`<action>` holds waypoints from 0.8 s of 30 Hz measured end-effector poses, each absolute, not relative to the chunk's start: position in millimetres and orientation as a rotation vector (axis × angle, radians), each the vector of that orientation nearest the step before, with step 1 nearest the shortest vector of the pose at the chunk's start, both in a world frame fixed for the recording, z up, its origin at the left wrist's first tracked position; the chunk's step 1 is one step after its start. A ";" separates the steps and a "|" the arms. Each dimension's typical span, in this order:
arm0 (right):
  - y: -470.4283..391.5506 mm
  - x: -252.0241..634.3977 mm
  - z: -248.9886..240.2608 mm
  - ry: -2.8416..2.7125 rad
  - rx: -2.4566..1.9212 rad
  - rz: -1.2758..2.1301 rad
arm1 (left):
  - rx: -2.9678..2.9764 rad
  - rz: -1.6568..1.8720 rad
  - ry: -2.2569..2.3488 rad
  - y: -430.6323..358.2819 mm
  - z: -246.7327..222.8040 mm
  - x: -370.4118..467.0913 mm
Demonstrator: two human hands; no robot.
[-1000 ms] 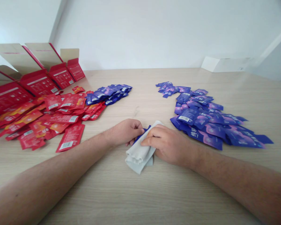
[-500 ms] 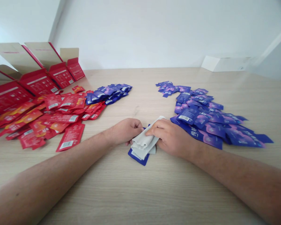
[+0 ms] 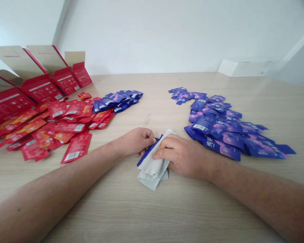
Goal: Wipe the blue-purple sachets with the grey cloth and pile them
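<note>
In the head view, my left hand [image 3: 139,141] is closed on the edge of a blue sachet [image 3: 145,156] that lies on the table. A folded white cloth [image 3: 152,165] covers most of that sachet. My right hand [image 3: 182,153] grips the cloth from the right and presses it on the sachet, its fingers bent over the top. The cloth's loose folds hang out toward me past the sachet's near end.
Red sachets [image 3: 73,127] lie heaped on the left, with a small pile of blue sachets [image 3: 116,100] beside them. More purple-blue sachets [image 3: 225,128] spread to the right. Open red boxes [image 3: 40,89] stand at the back left. A white box [image 3: 239,69] sits at the back right.
My right hand has moved the cloth toward me and slightly left along the blue sachet. More of the sachet's left edge now shows. My left hand has stayed in place.
</note>
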State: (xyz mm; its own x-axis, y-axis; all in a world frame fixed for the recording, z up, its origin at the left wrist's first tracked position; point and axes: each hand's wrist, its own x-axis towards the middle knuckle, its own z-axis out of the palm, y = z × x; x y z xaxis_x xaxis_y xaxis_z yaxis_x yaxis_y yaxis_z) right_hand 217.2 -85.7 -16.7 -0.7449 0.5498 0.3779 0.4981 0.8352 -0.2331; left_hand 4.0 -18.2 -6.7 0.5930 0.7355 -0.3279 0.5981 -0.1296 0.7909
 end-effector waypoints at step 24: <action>-94.0 214.4 -10.7 -2.712 -0.684 0.184 | 1.798 0.209 1.085 -17.3 -9.3 3.2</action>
